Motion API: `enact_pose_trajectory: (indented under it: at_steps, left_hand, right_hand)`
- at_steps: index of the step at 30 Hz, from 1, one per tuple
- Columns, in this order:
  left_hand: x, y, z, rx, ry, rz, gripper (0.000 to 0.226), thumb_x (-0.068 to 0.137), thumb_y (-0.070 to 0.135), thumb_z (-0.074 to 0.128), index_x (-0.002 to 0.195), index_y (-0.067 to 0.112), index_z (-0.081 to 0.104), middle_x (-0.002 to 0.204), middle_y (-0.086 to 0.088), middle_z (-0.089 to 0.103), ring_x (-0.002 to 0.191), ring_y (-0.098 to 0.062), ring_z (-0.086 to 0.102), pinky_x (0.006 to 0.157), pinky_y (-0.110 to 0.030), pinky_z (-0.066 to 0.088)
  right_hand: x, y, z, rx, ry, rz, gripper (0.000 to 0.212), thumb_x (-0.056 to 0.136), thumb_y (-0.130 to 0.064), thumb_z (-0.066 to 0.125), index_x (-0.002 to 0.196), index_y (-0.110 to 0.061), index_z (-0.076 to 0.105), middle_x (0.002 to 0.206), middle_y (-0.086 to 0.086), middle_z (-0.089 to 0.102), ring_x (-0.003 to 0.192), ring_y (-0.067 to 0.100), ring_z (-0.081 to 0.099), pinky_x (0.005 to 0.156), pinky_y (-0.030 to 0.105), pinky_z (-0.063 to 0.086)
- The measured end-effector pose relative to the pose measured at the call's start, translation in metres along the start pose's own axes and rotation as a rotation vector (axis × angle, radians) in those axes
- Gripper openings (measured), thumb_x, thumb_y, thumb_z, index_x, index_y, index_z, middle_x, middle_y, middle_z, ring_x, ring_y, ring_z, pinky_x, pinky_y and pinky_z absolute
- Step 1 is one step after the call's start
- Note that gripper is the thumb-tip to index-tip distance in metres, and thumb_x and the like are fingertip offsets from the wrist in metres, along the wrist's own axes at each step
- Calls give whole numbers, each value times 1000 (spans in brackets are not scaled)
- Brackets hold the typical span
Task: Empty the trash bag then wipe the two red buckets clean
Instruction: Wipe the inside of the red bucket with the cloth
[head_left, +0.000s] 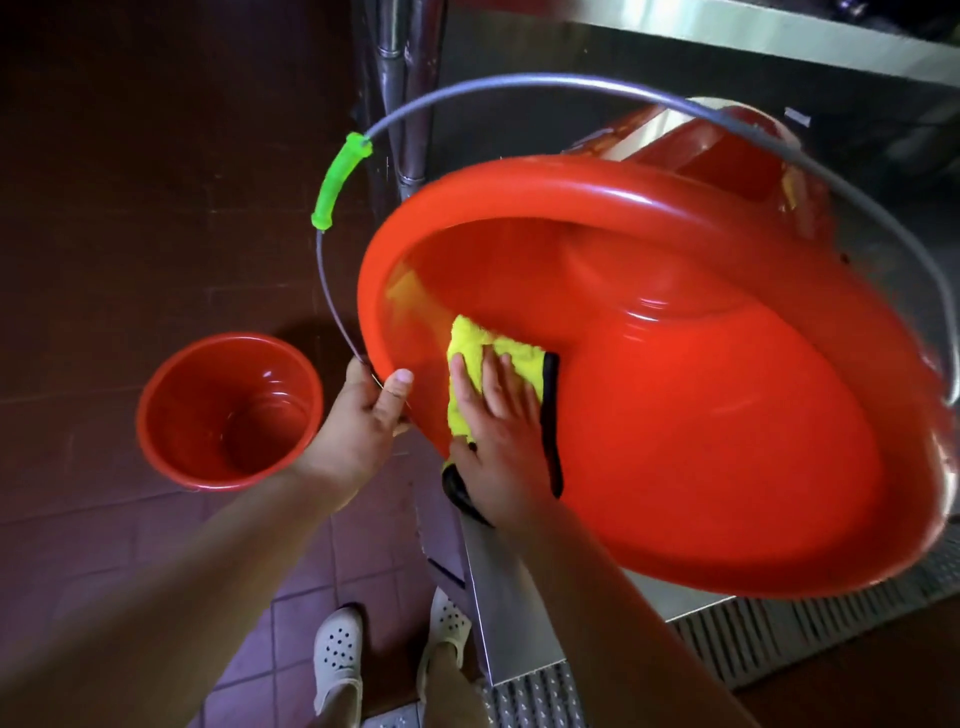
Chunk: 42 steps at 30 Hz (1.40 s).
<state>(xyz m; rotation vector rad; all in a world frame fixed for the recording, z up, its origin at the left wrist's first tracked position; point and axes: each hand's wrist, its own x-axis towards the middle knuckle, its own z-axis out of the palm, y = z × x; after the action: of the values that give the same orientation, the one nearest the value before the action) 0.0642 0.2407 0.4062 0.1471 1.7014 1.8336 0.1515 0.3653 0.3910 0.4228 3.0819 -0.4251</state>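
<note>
Right hand: the right hand (501, 441) lies flat, fingers straight and spread, pressing a yellow cloth (485, 364) against the inner wall of the large red bucket (675, 441), just inside the rim at its lower left.
Yellow cloth: bunched under the palm, with a black border (550, 421) showing to the right of the fingers and a dark end hanging out below the rim.
Left hand: the left hand (369, 415) grips the rim of the same bucket, thumb hooked over the edge, fingers curled behind it; the wire of the handle runs through that hold.
Large red bucket: tipped on its side, mouth facing the person, resting on the steel bench (514, 613) at its near left corner.
Bucket handle: a grey wire handle (519, 83) arcs up and over the bucket, with a green grip (340, 179) at its left.
Small red bucket: the small red bucket (228, 413) stands upright on the tiled floor (156, 208), left of the bench and apart from it, close to the left forearm.
Feet: white perforated clogs (337, 660) stand on the tiles at the bench's edge.
</note>
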Motion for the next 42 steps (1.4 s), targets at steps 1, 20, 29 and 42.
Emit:
enact_pose_trajectory:
  at_steps: [1, 20, 29, 42]
  left_hand:
    - [-1, 1, -1, 12, -3, 10, 21, 97, 26, 41, 117, 25, 37, 114, 11, 53, 99, 3, 60, 77, -21, 53]
    - [2, 18, -4, 268, -91, 185, 43, 90, 38, 52, 117, 12, 32, 107, 5, 54, 99, 1, 57, 92, -25, 48]
    - [-3, -8, 2, 288, 43, 106, 25, 92, 9, 53, 98, 16, 29, 92, 0, 50, 92, -20, 51, 85, -44, 48]
    - [-9, 34, -4, 505, 23, 333, 29, 94, 16, 51, 82, 28, 27, 76, 7, 45, 63, 19, 48, 54, -2, 37]
  right_hand:
    - [0, 2, -2, 21, -1, -19, 75, 79, -30, 34, 150, -31, 11, 158, 5, 13, 146, 25, 3, 116, 43, 8]
    - [93, 124, -28, -123, -55, 397, 67, 90, -24, 43, 149, -36, 12, 159, 1, 10, 145, 16, 8, 115, 32, 6]
    - [-4, 16, -6, 79, 68, 70, 74, 80, -25, 45, 149, -23, 21, 154, 14, 21, 139, 34, 24, 116, 45, 18]
    - [49, 107, -35, -123, -101, 384, 66, 91, -28, 43, 148, -40, 13, 159, -3, 10, 145, 16, 9, 117, 35, 5]
